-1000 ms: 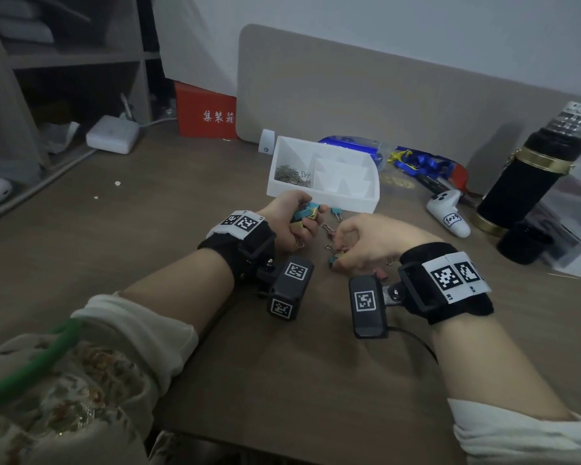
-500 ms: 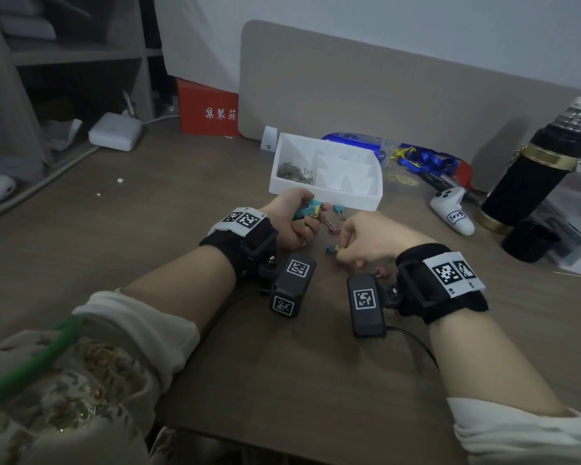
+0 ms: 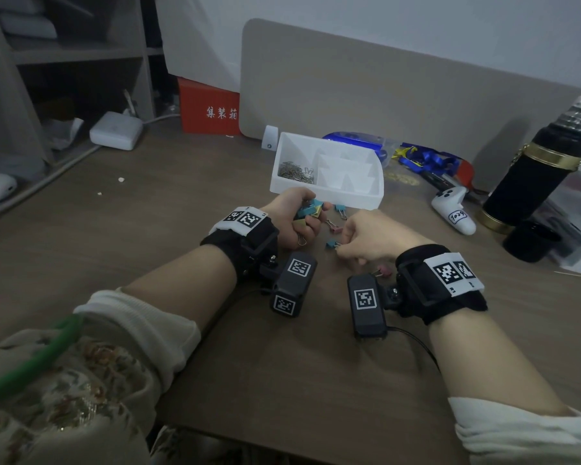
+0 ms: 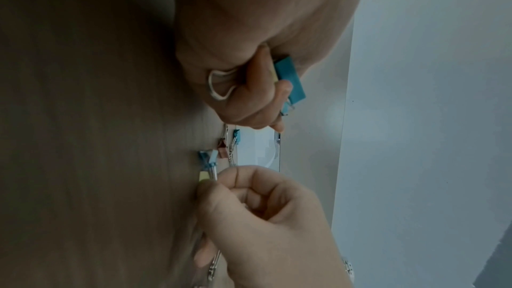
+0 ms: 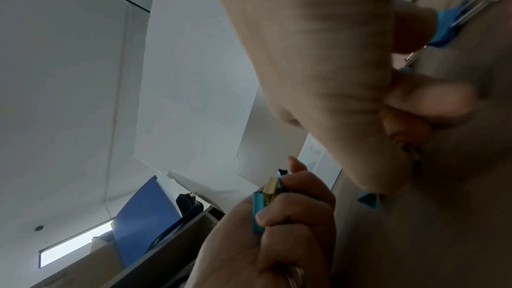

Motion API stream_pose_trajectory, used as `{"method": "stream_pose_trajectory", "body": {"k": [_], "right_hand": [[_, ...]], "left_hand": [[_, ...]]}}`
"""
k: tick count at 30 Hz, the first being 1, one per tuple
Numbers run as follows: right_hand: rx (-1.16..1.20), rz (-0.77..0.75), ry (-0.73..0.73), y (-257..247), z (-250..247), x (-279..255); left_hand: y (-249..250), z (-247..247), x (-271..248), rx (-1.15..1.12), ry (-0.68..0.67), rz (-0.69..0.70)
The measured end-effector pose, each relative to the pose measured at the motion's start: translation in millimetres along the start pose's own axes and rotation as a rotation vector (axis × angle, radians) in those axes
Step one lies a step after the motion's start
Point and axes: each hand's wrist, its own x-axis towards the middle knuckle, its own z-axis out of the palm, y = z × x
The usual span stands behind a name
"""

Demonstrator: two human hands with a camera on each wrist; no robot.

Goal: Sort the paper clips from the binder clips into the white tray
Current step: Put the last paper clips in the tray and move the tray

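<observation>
The white tray [image 3: 326,197] stands at the middle of the desk, with a heap of paper clips [image 3: 296,171] in its left compartment. Just in front of it my left hand [image 3: 291,218] grips a bunch of blue and yellow binder clips [image 3: 308,211]; the left wrist view shows a blue one [image 4: 289,80] under the fingers. My right hand [image 3: 366,239] is curled beside it on the desk and pinches the wire handle of a small binder clip [image 4: 212,166]. Loose blue [image 3: 340,207] and pink [image 3: 334,228] binder clips lie between the hands.
Another pink binder clip [image 3: 383,271] lies by my right wrist. A white controller [image 3: 453,213], a black flask [image 3: 534,176] and a black cup [image 3: 530,241] stand at the right. Blue lanyards [image 3: 426,157] lie behind the tray, before a beige panel [image 3: 383,95].
Both hands stay almost where they were. The right hand's fingertips have settled onto the small clip on the desk; the left hand keeps its bunch.
</observation>
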Motion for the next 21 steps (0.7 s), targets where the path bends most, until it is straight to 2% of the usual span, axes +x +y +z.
{"method": "stream_pose_trajectory", "body": {"k": [13,18,21], "right_hand": [[0.044,-0.071,0.146,-3.4,-1.8,-1.7],[0.117,-0.029,0.371,1.6,-8.6,1.2],[0.275,-0.066,0.506,0.7,-11.3,3.3]], "left_hand": [[0.3,0.5,0.4,-0.012,0.010,0.007],[0.9,0.0,1.0,0.000,0.001,-0.014],[0.4,0.5,1.7,0.025,0.006,-0.046]]}}
